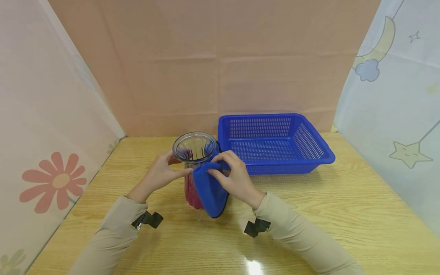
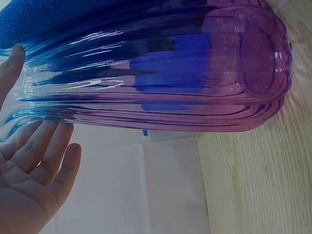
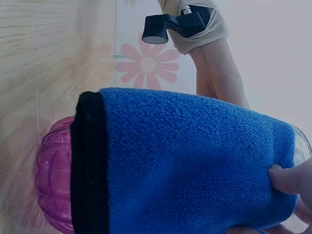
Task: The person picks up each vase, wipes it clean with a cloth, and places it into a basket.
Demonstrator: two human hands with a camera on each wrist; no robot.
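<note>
A ribbed glass vase (image 1: 191, 191), clear at its wide rim and pink toward the base, stands upright on the table. My left hand (image 1: 159, 176) holds its neck from the left, thumb in front and fingers behind; in the left wrist view, fingertips touch the glass (image 2: 170, 73). A blue cloth (image 1: 210, 193) with black edging hangs folded down the vase's right side. My right hand (image 1: 237, 176) pinches the cloth's upper part just below the rim. In the right wrist view the cloth (image 3: 190, 156) covers most of the vase, leaving the pink base (image 3: 53, 175) showing.
A blue perforated plastic basket (image 1: 278, 169) sits behind and to the right of the vase, close to it. The wood-grain table (image 1: 309, 214) is bounded by a plain back curtain (image 1: 220, 76) and printed side curtains (image 1: 395, 114).
</note>
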